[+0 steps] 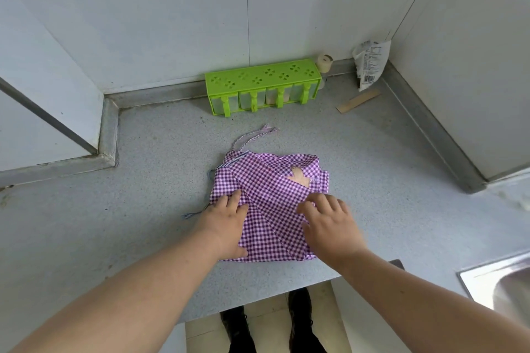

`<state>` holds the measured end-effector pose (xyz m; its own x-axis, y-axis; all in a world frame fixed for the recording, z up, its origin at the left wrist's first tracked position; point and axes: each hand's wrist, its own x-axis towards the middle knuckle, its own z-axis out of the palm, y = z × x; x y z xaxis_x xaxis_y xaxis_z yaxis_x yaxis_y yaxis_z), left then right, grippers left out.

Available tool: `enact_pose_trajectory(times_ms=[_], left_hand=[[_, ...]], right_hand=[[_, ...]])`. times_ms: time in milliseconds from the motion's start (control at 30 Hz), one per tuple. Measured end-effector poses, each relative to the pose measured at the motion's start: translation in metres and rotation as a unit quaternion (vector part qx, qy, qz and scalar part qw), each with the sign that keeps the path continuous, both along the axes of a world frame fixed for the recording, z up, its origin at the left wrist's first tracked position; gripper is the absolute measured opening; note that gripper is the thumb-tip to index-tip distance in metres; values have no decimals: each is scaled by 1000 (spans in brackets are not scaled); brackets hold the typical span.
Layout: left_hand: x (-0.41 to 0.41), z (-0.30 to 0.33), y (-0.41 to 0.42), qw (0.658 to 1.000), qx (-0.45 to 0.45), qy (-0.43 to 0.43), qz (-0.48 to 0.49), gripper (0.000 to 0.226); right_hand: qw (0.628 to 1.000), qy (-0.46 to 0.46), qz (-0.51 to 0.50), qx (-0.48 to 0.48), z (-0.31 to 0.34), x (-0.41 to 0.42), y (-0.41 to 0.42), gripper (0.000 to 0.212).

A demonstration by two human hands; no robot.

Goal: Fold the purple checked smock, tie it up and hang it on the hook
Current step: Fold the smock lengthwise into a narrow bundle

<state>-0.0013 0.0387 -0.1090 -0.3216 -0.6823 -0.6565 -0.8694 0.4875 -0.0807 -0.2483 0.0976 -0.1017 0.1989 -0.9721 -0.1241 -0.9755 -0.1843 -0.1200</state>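
Shoes (299, 321), dark ones, stand on the pale floor tiles (266, 315) at the bottom, under the edge of the grey speckled worktop (129, 209). Two bare forearms reach forward over this edge.

On the worktop, near its front edge and about in the middle, lies the purple checked smock (269, 203), folded into a rough square with some layers over each other. The left hand (226, 226) rests flat on the left part of the smock, its fingers (232, 199) straight and pressing the cloth down. The right hand (329, 223) is on the right part; its fingers (311, 203) are bent at the tips on a fold of the cloth, but I cannot tell if they pinch it or only press it. A small pale patch (299, 178) shows on the far right part of the smock.

A thin striped string (190, 214) comes out from under the left side of the smock. Two more strings (252, 136) lie in a loop on the worktop just behind its far left corner.

At the right edge is the corner of a metal sink (502, 281).

Further back, a green plastic box with small drawers (262, 86) stands against the white wall (172, 23). To its right are a small cream candle (324, 63), a flat wooden stick (358, 100) and a white plastic bag (371, 63) leaning in the corner.
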Motion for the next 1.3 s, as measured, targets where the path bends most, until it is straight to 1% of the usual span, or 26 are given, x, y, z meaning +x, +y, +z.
enact_pose_trajectory(times_ms=[33,67,133,167,233,300,367,433,567,633,767,867,933,1000,1067,1233,1300], left_hand=[[1,-2,-1,1000,-3,-3,-7,121],[2,-4,-2,1000,-1,-5,-12,122],[5,-7,-3,1000,7,-8,-20,128],[7,-10,-4,1000,10,-8,-20,130],[11,-15,-5,1000,13,-7,-19,135],[14,-18,-5,1000,15,-10,-23,138],[16,-19,-5,999,18,-17,-27,138],[16,-18,-6,999,14,-26,-40,138],[11,-9,-20,999,0,-12,-43,138],[9,-8,-25,998,-11,-25,-47,143],[4,-15,-25,993,-33,-82,-78,150],[5,-23,-30,994,-14,-82,-64,152],[5,-25,-31,995,-2,-82,-59,152],[4,-24,-30,996,5,-72,-47,152],[4,-24,-30,998,13,-60,-35,153],[6,-25,-32,998,28,-52,-24,154],[6,-27,-32,998,30,-53,-25,154]], right_hand=[[999,-17,35,-28,-1,4,1,34],[997,-30,67,-20,-1,8,1,35],[992,-29,97,81,-3,17,1,56],[986,-16,96,134,-6,19,0,67],[976,22,73,206,-14,15,-1,86],[971,37,35,235,-24,3,1,98],[970,46,28,239,-34,-9,2,100],[970,58,45,230,-38,-14,2,100],[971,73,55,222,-32,-8,-5,101],[973,71,68,211,-23,1,-16,104],[979,24,115,165,-11,28,-45,94],[976,48,148,154,-18,50,-68,101],[975,68,130,165,-27,54,-82,114],[974,77,79,200,-34,46,-93,132],[972,69,38,221,-39,33,-98,145],[972,35,-21,231,-45,-8,-99,147],[969,37,-33,241,-44,-19,-100,148]])
